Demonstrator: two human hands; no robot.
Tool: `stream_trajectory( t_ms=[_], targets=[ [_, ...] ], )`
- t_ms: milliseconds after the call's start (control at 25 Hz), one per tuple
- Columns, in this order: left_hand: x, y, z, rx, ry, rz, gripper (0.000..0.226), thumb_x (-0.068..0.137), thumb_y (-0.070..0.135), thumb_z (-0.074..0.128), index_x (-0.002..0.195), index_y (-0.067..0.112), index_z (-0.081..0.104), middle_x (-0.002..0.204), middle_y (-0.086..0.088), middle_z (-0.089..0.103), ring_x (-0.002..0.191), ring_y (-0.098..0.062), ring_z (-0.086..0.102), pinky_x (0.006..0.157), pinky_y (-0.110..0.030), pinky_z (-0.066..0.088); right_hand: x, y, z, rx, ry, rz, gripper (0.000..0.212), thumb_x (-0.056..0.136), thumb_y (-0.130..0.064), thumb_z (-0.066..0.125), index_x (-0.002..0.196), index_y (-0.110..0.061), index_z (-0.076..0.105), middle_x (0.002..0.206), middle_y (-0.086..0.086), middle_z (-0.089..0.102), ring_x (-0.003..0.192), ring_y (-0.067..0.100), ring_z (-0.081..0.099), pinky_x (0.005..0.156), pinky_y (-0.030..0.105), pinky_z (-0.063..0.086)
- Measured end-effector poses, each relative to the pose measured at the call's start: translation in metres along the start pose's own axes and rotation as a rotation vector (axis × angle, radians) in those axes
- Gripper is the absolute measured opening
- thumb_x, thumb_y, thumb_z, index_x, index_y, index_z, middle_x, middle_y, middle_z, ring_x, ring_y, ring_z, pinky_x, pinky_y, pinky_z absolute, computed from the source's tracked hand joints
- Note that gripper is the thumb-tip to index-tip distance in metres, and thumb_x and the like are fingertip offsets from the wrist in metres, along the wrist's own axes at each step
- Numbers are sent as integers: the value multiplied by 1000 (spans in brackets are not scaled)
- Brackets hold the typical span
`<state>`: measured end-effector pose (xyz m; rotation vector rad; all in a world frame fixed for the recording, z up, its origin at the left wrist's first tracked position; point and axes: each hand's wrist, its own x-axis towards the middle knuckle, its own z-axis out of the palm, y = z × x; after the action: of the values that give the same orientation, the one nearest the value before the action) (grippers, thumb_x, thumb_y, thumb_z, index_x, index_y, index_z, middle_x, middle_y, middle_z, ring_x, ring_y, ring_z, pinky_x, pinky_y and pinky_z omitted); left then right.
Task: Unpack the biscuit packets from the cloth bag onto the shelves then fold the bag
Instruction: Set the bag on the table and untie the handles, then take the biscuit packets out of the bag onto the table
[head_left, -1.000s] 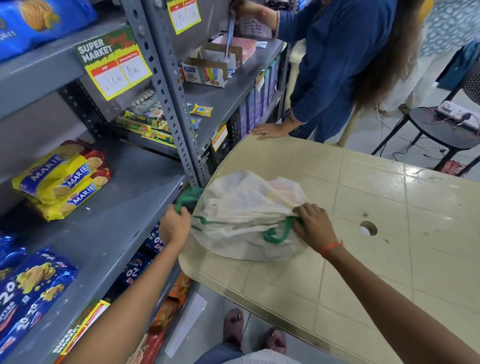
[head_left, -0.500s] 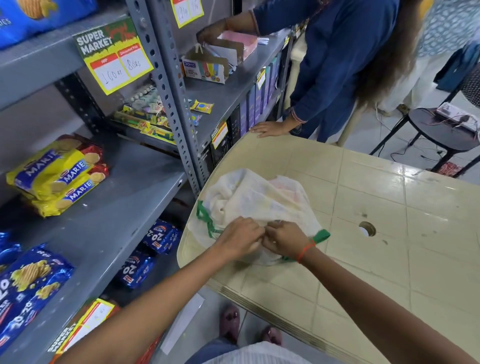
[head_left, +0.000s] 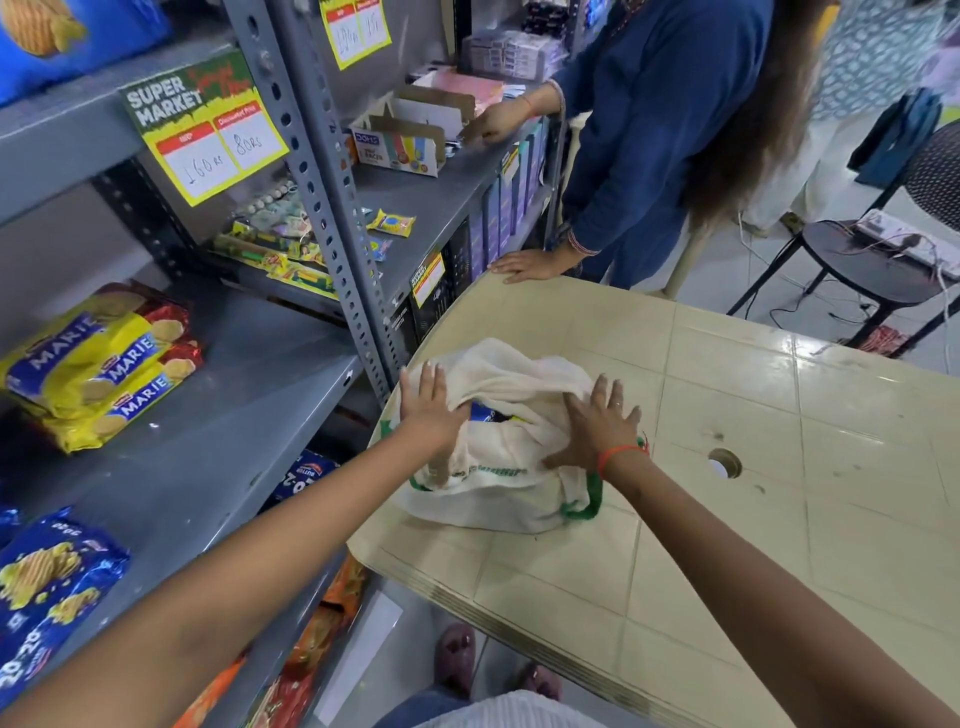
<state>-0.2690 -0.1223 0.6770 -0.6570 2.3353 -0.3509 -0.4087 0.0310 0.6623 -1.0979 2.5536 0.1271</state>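
A cream cloth bag (head_left: 511, 499) with green handles lies on the left corner of the beige table (head_left: 727, 467). Its mouth gapes in the middle and a blue packet (head_left: 488, 414) shows inside. My left hand (head_left: 428, 410) lies flat on the left edge of the opening, fingers spread. My right hand (head_left: 595, 423) presses the right edge, fingers spread too, thumb on the cloth. On the grey shelf (head_left: 218, 415) to the left lie yellow Marie packets (head_left: 104, 364), and blue 20-20 packets (head_left: 47, 587) lie nearer me.
A person in blue (head_left: 660, 130) stands at the table's far end, one hand (head_left: 524, 267) on its corner, the other at a carton (head_left: 400, 143) on the far shelf. A black chair (head_left: 872, 260) holding a power strip stands back right. More packets fill the lower shelf (head_left: 306, 480).
My hands have left the bag's handles, met at its middle, then spread apart flat over the cloth, parting the mouth so the blue packet shows. The other person's arm lowered to the carton.
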Motion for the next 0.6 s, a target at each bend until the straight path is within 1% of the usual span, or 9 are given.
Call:
stream_trajectory(
  t_ms=[80,120,160,200,280,400,480,520,600],
  targets=[
    [-11,16,-16,-205,299,113,63,83,40,61,140,22,39,153,-21,20,141,-38,16,111,-54,21,-3,-17,1,193,308,-160,47,80,-40,62,113,-6,58,128,23,50,120,40,45,97,48,43],
    [-13,26,-20,-363,413,147,42,90,27,53,130,15,50,142,-18,37,132,-34,33,104,-46,33,-4,-28,2,314,356,-232,32,83,-29,56,99,-2,63,110,22,58,103,38,55,87,43,47],
    [-11,33,-20,-478,423,167,34,93,17,46,124,9,54,133,-15,47,124,-32,42,98,-42,39,-4,-36,4,381,306,-276,28,84,-22,51,93,0,65,102,22,61,93,38,59,80,39,48],
    [-6,37,-16,-508,383,184,34,94,14,43,125,8,53,130,-15,50,122,-32,45,97,-41,41,-1,-41,9,387,219,-296,27,86,-16,48,95,1,66,103,22,63,93,38,61,79,38,46],
    [11,34,0,-427,286,145,47,94,25,44,139,13,39,143,-16,41,132,-32,36,111,-41,29,9,-44,20,305,136,-311,30,90,-6,43,110,2,64,118,22,61,106,36,59,87,36,43],
    [32,13,5,-211,160,2,92,80,55,57,151,22,8,158,-21,7,146,-37,6,120,-47,-1,33,-35,31,92,196,-248,37,93,-4,35,127,2,50,130,22,54,117,34,54,97,40,41],
    [32,-5,-2,-91,26,-42,105,78,56,61,151,25,-7,158,-21,-11,146,-40,-8,117,-53,-9,50,-23,24,-15,219,-127,39,94,-18,41,129,-2,46,128,21,56,118,35,54,99,43,43],
    [32,-17,-1,-56,-31,-77,106,79,52,62,150,25,-11,158,-20,-15,146,-40,-12,116,-55,-12,58,-12,17,-14,203,-44,47,90,-30,50,129,-5,46,128,21,57,117,36,54,99,43,44],
    [32,-38,12,5,-109,-143,110,78,45,67,150,25,-14,158,-19,-16,145,-41,-13,114,-57,-14,71,8,0,-39,57,39,80,73,-53,65,135,-9,40,133,21,53,123,38,51,105,45,41]
  ],
)
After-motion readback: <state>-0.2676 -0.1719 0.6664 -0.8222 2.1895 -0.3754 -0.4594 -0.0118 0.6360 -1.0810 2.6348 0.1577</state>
